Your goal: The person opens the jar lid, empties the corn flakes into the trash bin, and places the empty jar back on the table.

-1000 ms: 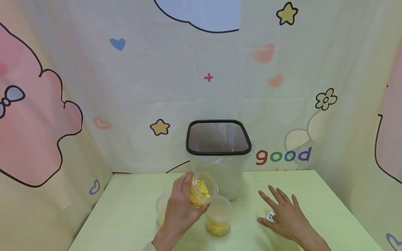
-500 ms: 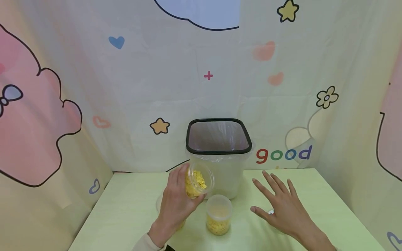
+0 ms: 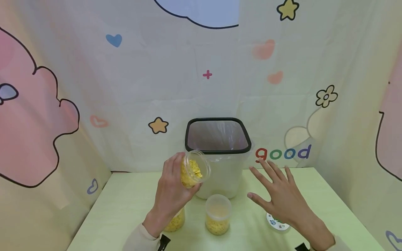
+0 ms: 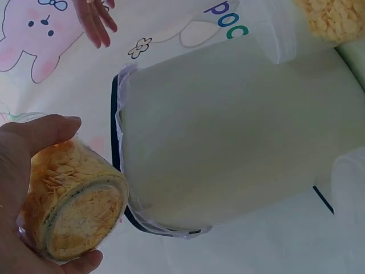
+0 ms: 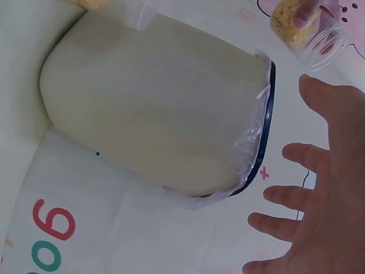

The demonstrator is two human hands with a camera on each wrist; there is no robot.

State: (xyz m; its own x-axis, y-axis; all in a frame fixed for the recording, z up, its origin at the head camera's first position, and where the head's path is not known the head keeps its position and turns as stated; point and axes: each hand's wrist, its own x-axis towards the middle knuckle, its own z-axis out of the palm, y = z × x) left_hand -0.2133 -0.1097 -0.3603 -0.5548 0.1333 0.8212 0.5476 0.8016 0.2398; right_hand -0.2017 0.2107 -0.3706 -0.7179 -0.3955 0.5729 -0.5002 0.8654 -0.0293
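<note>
My left hand grips a clear plastic jar partly filled with yellow flakes. It has no lid, and its mouth tilts to the right, overlapping the front left of the bin's black rim. Thumb and fingers wrap the jar's side in the left wrist view, where the base of the jar faces the camera. My right hand hovers over the right of the table with fingers spread, holding nothing. Behind the jars stands the translucent bin, lined with a thin plastic bag.
Another jar of flakes stands upright in front of the bin. A further jar is half hidden behind my left forearm. Under my right hand lies a round white printed disc. A patterned curtain hangs behind the table.
My left hand has lifted the tilted jar upward and slightly left, to the bin's rim. My right hand has risen too, baring more of the white disc.
</note>
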